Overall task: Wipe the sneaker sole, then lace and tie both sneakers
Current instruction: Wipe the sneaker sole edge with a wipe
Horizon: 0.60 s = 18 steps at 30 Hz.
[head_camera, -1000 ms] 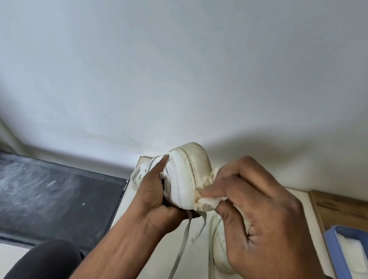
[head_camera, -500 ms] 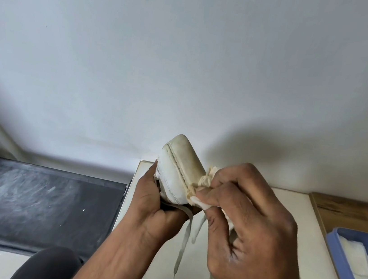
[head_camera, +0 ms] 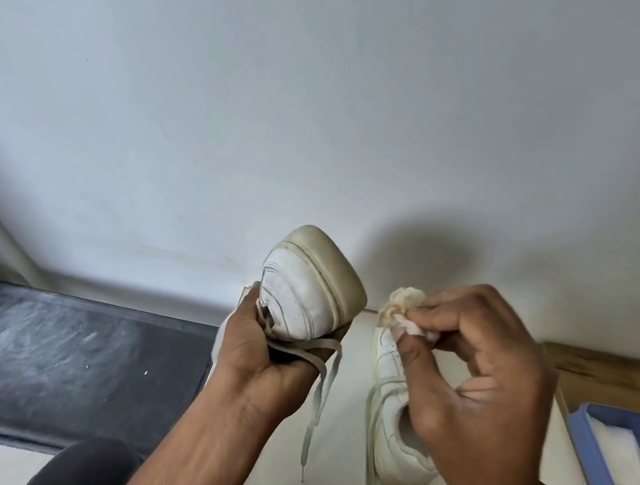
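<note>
Hands busy: left hand (head_camera: 253,356) grips sneaker (head_camera: 303,293), right hand (head_camera: 474,391) pinches wipe (head_camera: 403,309), half-hiding second sneaker (head_camera: 391,437).

I count two white sneakers: a raised sneaker (head_camera: 302,297) mid-frame, a resting sneaker (head_camera: 390,429) lower right. Two hands, the left hand (head_camera: 253,352) and right hand (head_camera: 472,378). One crumpled wipe (head_camera: 404,303), one blue tray (head_camera: 639,418) at the right edge, one black board (head_camera: 60,354) lower left.
</note>
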### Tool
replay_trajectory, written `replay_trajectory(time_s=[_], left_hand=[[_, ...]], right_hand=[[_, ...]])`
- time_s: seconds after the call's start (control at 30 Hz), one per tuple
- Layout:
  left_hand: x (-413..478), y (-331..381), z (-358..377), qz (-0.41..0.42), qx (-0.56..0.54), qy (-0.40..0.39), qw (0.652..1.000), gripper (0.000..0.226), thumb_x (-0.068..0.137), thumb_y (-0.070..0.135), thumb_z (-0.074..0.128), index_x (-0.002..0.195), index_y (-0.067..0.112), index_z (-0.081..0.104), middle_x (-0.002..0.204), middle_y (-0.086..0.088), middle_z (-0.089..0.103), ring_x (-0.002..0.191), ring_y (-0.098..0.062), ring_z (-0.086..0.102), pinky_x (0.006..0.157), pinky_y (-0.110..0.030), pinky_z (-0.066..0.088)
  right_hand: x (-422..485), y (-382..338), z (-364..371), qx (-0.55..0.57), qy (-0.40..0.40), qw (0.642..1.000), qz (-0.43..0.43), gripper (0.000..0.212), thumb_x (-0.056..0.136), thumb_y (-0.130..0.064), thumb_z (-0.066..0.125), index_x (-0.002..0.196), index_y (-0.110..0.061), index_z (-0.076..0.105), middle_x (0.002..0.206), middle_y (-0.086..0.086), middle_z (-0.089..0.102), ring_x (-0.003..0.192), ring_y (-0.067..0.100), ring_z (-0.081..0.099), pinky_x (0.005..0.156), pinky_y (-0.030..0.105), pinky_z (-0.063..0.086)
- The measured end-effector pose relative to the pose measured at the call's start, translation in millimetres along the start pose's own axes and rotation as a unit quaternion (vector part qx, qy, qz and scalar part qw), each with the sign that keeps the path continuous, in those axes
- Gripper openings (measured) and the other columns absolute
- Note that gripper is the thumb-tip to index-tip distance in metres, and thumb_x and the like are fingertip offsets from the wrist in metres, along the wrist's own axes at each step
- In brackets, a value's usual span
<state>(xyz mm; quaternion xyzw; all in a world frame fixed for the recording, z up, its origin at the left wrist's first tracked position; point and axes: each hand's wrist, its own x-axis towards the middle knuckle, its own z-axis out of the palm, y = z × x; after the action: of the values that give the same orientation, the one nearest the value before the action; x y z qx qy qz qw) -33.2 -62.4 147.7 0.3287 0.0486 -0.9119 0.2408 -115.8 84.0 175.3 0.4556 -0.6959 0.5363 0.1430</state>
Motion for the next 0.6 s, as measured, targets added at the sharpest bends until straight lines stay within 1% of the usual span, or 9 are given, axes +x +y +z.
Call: replay_trajectory(time_s=[0.1,0.17,0.23,0.27,0.33,0.4,0.43,0.53,0.6], left_hand=[[7,0,-3,0.02,0.022,0.027,0.999,0.036,0.098,0.037,0.068,0.123,0.011,0.072,0.118,-0.022,0.075,0.114,-0.047,0.068,0.104,-0.064,0.049],[9,-2,-5,0.033,0.047,0.036,0.998,0.034,0.096,0.038,0.069,0.119,0.012,0.07,0.121,-0.019,0.074,0.117,-0.044,0.067,0.11,-0.061,0.045],[10,-5,-6,0.047,0.069,0.042,0.996,0.03,0.096,0.038,0.068,0.111,0.013,0.069,0.121,-0.016,0.075,0.116,-0.038,0.068,0.113,-0.056,0.043],[9,-7,-7,0.053,0.083,0.039,0.994,0.029,0.097,0.039,0.067,0.11,0.013,0.069,0.121,-0.016,0.075,0.113,-0.036,0.069,0.113,-0.052,0.041],[8,-12,-7,0.059,0.115,0.025,0.991,0.033,0.097,0.039,0.065,0.115,0.012,0.07,0.124,-0.015,0.075,0.112,-0.034,0.07,0.111,-0.048,0.039],[7,-14,-7,0.06,0.134,0.02,0.989,0.038,0.097,0.04,0.064,0.123,0.011,0.068,0.124,-0.014,0.075,0.12,-0.033,0.068,0.115,-0.051,0.037],[6,-14,-6,0.059,0.138,0.022,0.988,0.038,0.097,0.04,0.064,0.122,0.011,0.068,0.123,-0.014,0.075,0.12,-0.033,0.067,0.116,-0.052,0.036],[6,-9,-4,0.07,0.133,0.02,0.988,0.032,0.098,0.039,0.063,0.11,0.01,0.07,0.112,-0.017,0.078,0.108,-0.036,0.071,0.113,-0.056,0.041],[9,-4,-6,0.079,0.132,0.029,0.988,0.031,0.098,0.04,0.064,0.107,0.01,0.069,0.106,-0.016,0.079,0.099,-0.036,0.072,0.111,-0.056,0.042]], right_hand=[[2,3,-3,-0.009,0.018,1.0,0.011,0.005,0.082,-0.005,0.072,0.086,-0.002,0.07,0.091,0.002,0.065,0.087,0.018,0.067,0.068,0.037,0.059],[2,4,-3,-0.012,0.013,1.0,0.012,0.006,0.082,-0.004,0.072,0.088,-0.002,0.071,0.092,0.002,0.066,0.088,0.017,0.068,0.068,0.037,0.059],[1,6,-3,-0.017,0.0,1.0,0.011,0.009,0.081,-0.002,0.072,0.09,-0.004,0.072,0.093,0.001,0.067,0.088,0.016,0.068,0.068,0.035,0.058],[1,6,-2,-0.022,-0.005,1.0,0.009,0.01,0.081,-0.002,0.072,0.09,-0.005,0.072,0.094,0.0,0.067,0.089,0.015,0.068,0.069,0.034,0.058],[1,5,-1,-0.036,-0.016,0.999,-0.002,0.011,0.081,-0.002,0.071,0.091,-0.007,0.073,0.095,-0.002,0.068,0.091,0.01,0.067,0.071,0.029,0.057],[1,3,1,-0.053,-0.025,0.998,-0.014,0.011,0.082,-0.003,0.068,0.09,-0.008,0.073,0.094,-0.004,0.067,0.09,0.005,0.066,0.072,0.022,0.055],[2,2,2,-0.057,-0.03,0.998,-0.017,0.011,0.082,-0.003,0.068,0.09,-0.009,0.073,0.094,-0.005,0.067,0.09,0.004,0.065,0.072,0.019,0.054],[1,3,1,-0.058,-0.062,0.996,-0.017,0.012,0.079,-0.002,0.069,0.087,-0.011,0.071,0.091,-0.009,0.063,0.084,0.003,0.063,0.07,0.014,0.051],[0,8,1,-0.069,-0.094,0.993,-0.005,0.013,0.079,-0.002,0.073,0.085,-0.014,0.071,0.089,-0.013,0.062,0.077,0.005,0.063,0.065,0.019,0.052]])
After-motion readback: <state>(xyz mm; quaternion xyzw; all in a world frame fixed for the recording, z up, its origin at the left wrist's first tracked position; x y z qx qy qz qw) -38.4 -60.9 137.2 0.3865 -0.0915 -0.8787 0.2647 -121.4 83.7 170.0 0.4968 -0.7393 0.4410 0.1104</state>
